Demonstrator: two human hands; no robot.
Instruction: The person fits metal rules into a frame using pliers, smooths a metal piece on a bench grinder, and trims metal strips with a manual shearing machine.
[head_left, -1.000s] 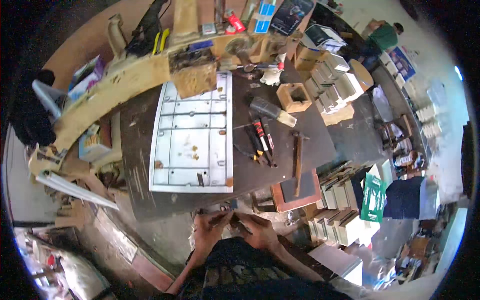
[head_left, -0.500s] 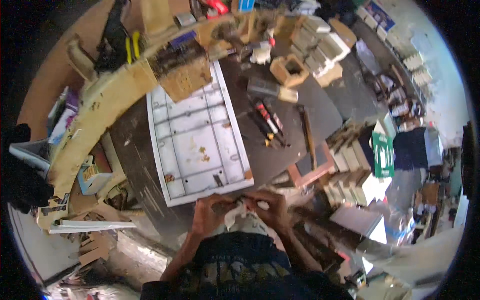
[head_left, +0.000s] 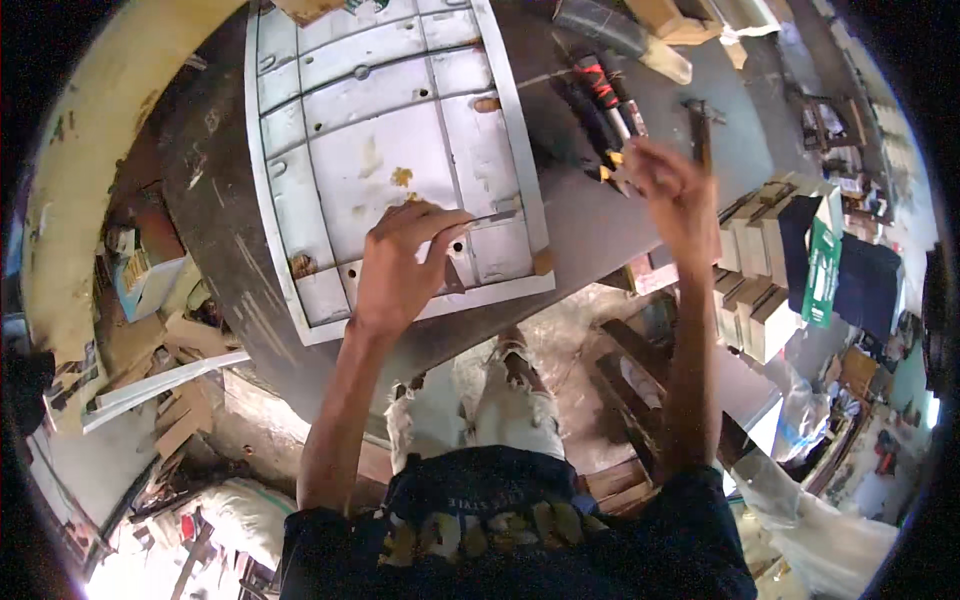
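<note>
A white framed panel (head_left: 375,150) with dark grid lines lies on the dark table. Over its near part, my left hand (head_left: 400,255) pinches a thin, dark, flat strip (head_left: 493,216) between thumb and fingers. My right hand (head_left: 675,195) is raised to the right of the panel, close to the hand tools, its fingers bent and smeared by motion. Beside those fingertips lie a screwdriver-like tool (head_left: 598,82) with a red and black handle and a tool with yellow parts (head_left: 612,165). Whether the right hand touches either one, I cannot make out.
A hammer (head_left: 703,130) lies on the table to the right. Farther back is a dark block with a pale end (head_left: 620,30). Stacked cream pieces (head_left: 755,270) and a green box (head_left: 822,270) stand at right; a curved pale-yellow piece (head_left: 95,150) borders the left.
My hands were together at the table's near edge with a whitish, cloth-like thing. Now they are apart, the left over the panel, the right by the tools. The view has shifted nearer.
</note>
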